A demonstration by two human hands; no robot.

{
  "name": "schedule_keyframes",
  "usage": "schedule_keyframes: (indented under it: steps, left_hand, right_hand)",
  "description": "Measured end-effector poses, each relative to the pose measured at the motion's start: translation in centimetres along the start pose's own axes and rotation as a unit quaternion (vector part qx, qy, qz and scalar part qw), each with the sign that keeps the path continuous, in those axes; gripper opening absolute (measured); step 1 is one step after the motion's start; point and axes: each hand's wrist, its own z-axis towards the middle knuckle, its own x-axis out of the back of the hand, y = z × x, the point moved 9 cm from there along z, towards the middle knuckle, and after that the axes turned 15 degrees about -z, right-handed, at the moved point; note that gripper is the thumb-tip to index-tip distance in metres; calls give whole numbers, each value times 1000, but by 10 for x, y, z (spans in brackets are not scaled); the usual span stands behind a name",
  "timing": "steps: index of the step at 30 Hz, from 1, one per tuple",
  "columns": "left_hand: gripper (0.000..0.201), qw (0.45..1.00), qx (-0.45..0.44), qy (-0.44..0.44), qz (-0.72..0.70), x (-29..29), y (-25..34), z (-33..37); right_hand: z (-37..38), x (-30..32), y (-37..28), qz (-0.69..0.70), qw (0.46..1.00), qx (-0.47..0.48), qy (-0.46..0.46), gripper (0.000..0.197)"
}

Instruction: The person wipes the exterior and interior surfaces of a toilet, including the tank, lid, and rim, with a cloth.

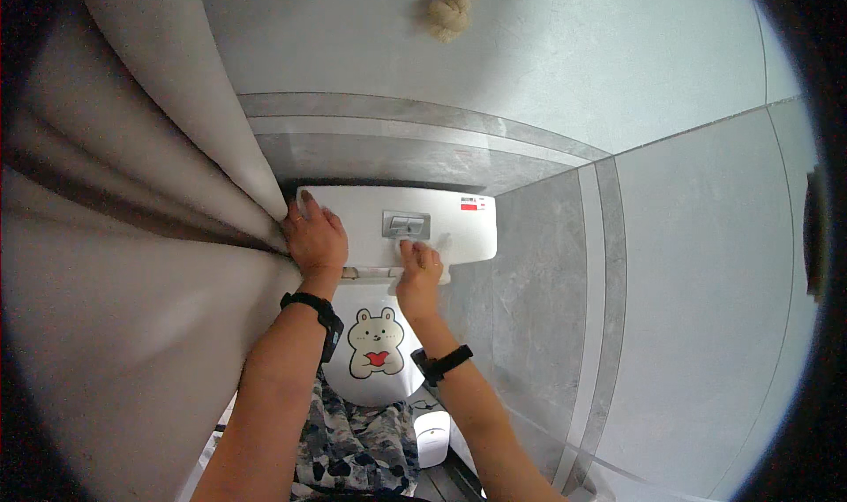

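Observation:
A white toilet tank lid (362, 206) spans the middle of the view, with a silver flush button (407, 226) set in it. My left hand (318, 240) lies on the lid's left end, fingers apart, beside the curtain. Just in front of the flush button, my right hand (420, 268) is closed, its fingertips pressed together low over the lid. Something pale shows at those fingertips, too small to make out. Below the tank is the shut toilet seat cover (337, 361), with a cartoon bear sticker (376, 343) holding a red heart.
Beige curtain folds (132, 308) hang close along the left. Grey tiled wall (538, 264) stands behind and to the right of the tank. A knotted rope (450, 12) hangs at the top. A white bin (432, 438) stands low, near my right forearm.

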Motion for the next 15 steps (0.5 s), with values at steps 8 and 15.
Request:
schedule_keyframes:
  steps: [8, 15]
  left_hand:
    - [41, 1000, 28, -3, 9, 1, 3, -2]
    - [39, 999, -4, 26, 38, 5, 1, -1]
  right_hand:
    - [-1, -12, -22, 3, 999, 21, -50, 39]
    - [4, -7, -46, -28, 999, 35, -27, 41]
